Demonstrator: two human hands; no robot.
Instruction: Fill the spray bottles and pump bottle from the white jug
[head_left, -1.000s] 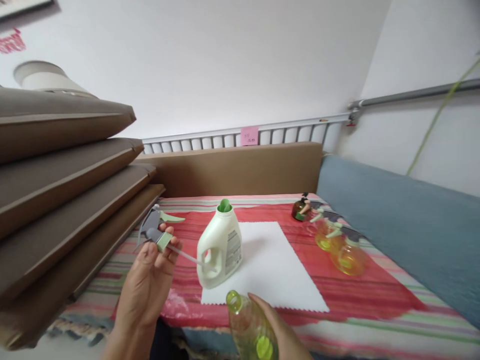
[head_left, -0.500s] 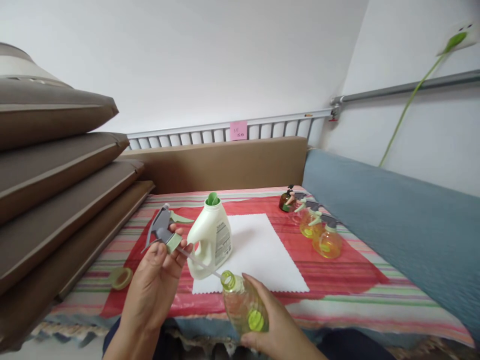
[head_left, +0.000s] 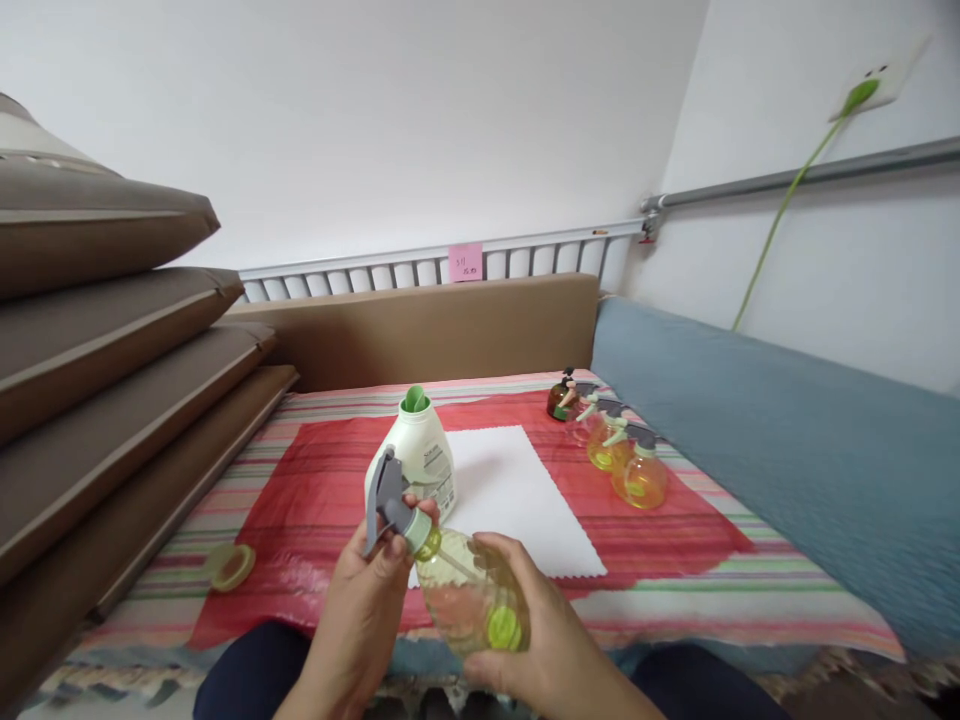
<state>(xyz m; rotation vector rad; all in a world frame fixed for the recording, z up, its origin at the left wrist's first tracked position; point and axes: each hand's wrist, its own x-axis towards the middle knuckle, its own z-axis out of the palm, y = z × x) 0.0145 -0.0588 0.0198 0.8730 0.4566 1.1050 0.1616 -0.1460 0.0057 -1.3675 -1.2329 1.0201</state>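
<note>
My left hand (head_left: 367,590) is closed around the green collar of a grey trigger sprayer (head_left: 394,505), which sits at the mouth of a clear yellow-green bottle (head_left: 457,590). Its dip tube shows through the bottle wall. Wrapped round the bottle's body is my right hand (head_left: 532,620); the bottle is tilted, its neck toward the left. Just behind the sprayer stands a large white detergent jug (head_left: 412,450) with a green spout, partly covered by my left hand and the sprayer. Whether the collar is threaded on, I cannot tell.
A white sheet (head_left: 510,490) lies on a red cloth (head_left: 277,500). On the right stand several spray bottles (head_left: 641,480) and a brown pump bottle (head_left: 559,398). At the left are a pale ring-shaped roll (head_left: 231,567) and stacked brown cushions (head_left: 120,370).
The sprayer has come down and right onto the bottle's mouth, and its tube has slid inside. My right hand still holds the bottle. The view has shifted slightly.
</note>
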